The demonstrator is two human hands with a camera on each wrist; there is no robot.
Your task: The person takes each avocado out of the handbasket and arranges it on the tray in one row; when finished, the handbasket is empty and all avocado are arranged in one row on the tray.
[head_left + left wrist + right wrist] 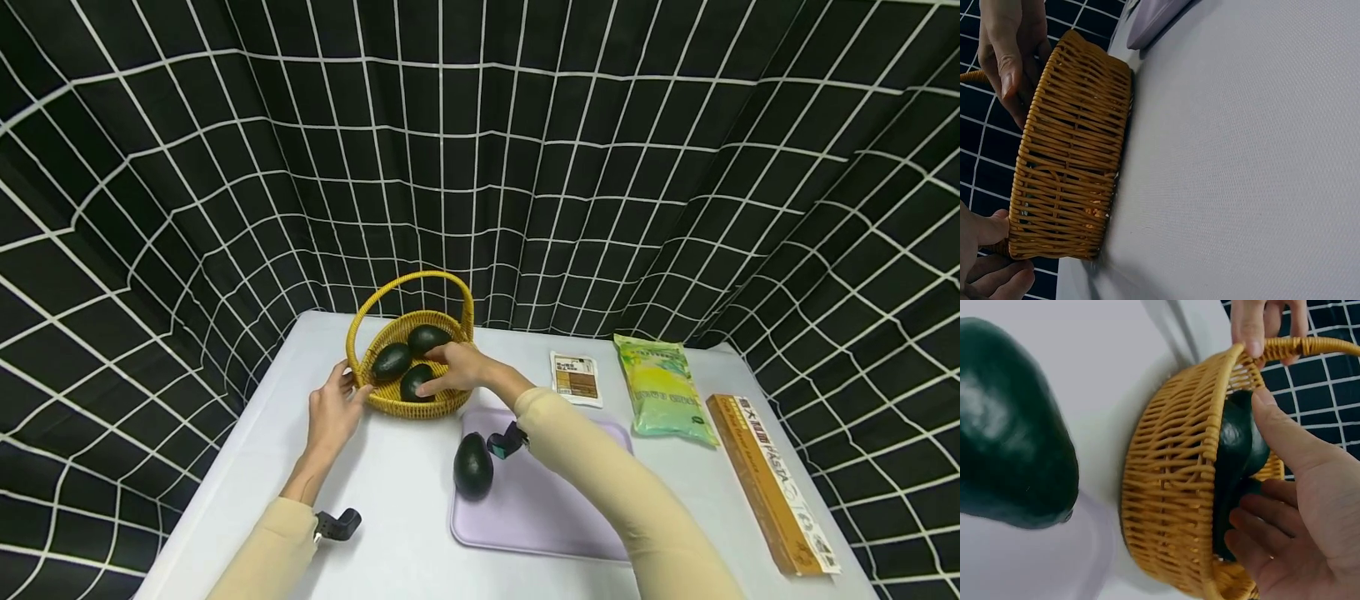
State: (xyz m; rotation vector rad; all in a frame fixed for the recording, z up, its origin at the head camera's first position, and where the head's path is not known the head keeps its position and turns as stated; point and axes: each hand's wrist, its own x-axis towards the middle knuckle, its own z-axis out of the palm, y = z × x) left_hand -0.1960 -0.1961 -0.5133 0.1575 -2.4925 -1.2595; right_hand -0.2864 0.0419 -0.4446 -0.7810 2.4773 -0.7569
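A yellow wicker basket (420,410) with a tall arched handle stands at the back left of the table. Inside it lie three dark green avocados (392,362). My left hand (333,412) grips the basket's left side at the handle's base, its thumb on the rim. Over the basket's right side reaches my right hand (459,369), thumb and fingers spread apart above the front avocado (1234,440). Its thumb overlaps that avocado in the head view. One more avocado (473,467) rests on the left edge of a pale purple tray (547,517), below the right wrist.
Behind the tray lies a small white and brown packet (576,378). To its right are a green and yellow bag (664,388) and a long orange pasta box (772,483). A black curtain with a white grid (495,167) hangs around the white table (390,500).
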